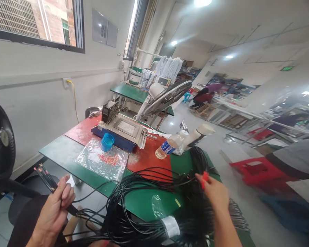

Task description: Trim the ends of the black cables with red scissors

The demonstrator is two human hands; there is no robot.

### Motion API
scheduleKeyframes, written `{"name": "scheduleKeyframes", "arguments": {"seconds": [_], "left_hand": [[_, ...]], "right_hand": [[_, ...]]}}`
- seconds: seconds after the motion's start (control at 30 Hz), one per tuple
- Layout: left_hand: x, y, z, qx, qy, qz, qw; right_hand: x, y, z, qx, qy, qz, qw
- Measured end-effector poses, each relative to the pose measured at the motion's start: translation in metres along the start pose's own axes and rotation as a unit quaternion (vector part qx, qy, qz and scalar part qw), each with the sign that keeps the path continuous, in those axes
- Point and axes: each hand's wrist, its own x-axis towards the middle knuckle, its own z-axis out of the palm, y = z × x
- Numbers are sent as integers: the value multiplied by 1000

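Observation:
My left hand (57, 202), at the lower left, is closed around a bunch of black cables (45, 178) whose stripped, reddish ends stick up past the fingers. Over the right side of the green table, my right hand (216, 193) pinches the end of a black cable. Something red (205, 179) is at its fingers; I cannot tell whether it is a wrapping or a separate piece. Between the hands lies a large coil of black cables (134, 224), bound by a white band (171, 226). Another dark cable bundle (199, 159) lies beyond my right hand.
On the green table (64, 154) stand a blue-based machine (118, 132), a blue cup (107, 142), a plastic bag (118, 168) with small red pieces, and a labelled bottle (166, 148). A black fan (1, 140) is at left, a white fan (167, 97) behind. A person (296, 154) is at right.

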Motion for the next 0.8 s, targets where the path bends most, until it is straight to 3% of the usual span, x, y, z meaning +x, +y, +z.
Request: {"name": "scheduleKeyframes", "arguments": {"seconds": [0.1,0.2,0.3,0.4,0.5,0.6,0.7,0.8], "left_hand": [[1,-3,0,-2,5,-8,1000],[2,-5,-1,4,4,-14,1000],[2,-5,-2,11,7,-24,1000],[0,-5,-3,16,8,-28,999],[-3,-4,-5,15,4,-26,1000],[-4,-4,-6,5,11,-37,999],[-3,-4,-6,-7,23,-55,998],[0,-3,-5,-11,28,-46,998]], "right_hand": [[-18,0,15,-119,14,-54,991],[-56,-24,46,-45,-2,-256,966],[-96,-62,84,9,-68,-499,864],[-122,-98,116,-43,-87,-639,763],[-133,-120,132,-92,-93,-690,711],[-136,-126,130,-100,-83,-704,699],[-131,-118,109,-100,-57,-704,701],[-111,-94,80,-98,-23,-675,731]]}}
